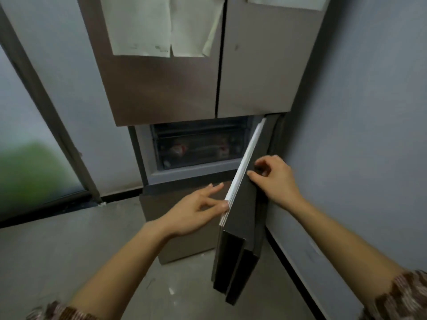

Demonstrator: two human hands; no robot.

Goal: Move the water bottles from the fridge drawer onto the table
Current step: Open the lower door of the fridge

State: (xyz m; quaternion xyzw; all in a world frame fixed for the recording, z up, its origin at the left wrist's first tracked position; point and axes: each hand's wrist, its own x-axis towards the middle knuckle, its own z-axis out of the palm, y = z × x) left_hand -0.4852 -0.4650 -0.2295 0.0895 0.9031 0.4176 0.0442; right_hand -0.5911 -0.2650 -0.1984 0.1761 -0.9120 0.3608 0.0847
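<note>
Left hand (196, 211) fingers apart, thumb on white inner edge of swung-open brown metal fridge door (245, 204), steadying it. Clear plastic drawer (198, 146) behind, shut; bottles dimly inside. Right hand (275, 179) curled loosely on door's outer face, holding it open.

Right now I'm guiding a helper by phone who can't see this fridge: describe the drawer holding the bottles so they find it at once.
Start at the tall brown fridge with paper sheets stuck on its upper doors. Just below those doors, a lower door stands swung open, held by both hands. Behind it sits the clear-fronted drawer: unlike the solid brown panels around it, you see through it to bottles with red labels.
</note>
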